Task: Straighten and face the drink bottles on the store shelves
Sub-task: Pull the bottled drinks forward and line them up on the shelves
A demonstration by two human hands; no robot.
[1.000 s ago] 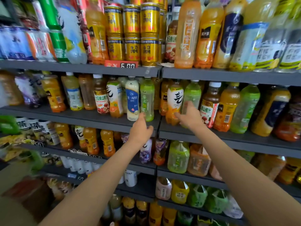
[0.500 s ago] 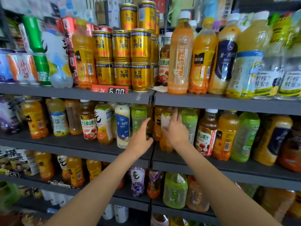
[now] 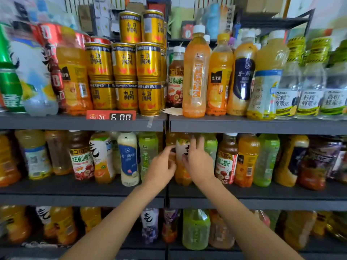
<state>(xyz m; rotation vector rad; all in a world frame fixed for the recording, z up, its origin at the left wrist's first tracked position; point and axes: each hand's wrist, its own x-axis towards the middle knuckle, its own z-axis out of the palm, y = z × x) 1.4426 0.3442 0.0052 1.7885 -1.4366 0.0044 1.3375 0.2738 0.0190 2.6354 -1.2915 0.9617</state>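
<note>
Both hands work at the middle shelf (image 3: 244, 193), at the left end of its right-hand bay, just beside the upright that divides the two bays. The target is an orange juice bottle (image 3: 181, 173) with a white label, standing upright at the front edge between a green bottle (image 3: 211, 147) on its right and a further orange bottle, mostly hidden, on its left. The left hand (image 3: 161, 166) has its fingers curled against the left flank of the bottle, thumb forward near the label; the right hand (image 3: 198, 164) lies on the right flank with fingers loosely spread and extended upward, touching rather than closing. Motion blur prevents a firm reading of how tightly either hand grips. The bottle appears full, so it is judged moderately heavy and stable on its base; the thin plastic wall is likely to flex under a hard squeeze, and the glossy label sleeve may be slippery. The recommended hold is at mid-body, with light pressure from both sides, turning the bottle about its own axis until the label faces outward. Neighbouring bottles stand close on both sides, so a wide sweep risks knocking them out of line. The stacked gold cans (image 3: 124, 62) on the upper shelf (image 3: 262, 126) stand well apart from the hands.
</note>
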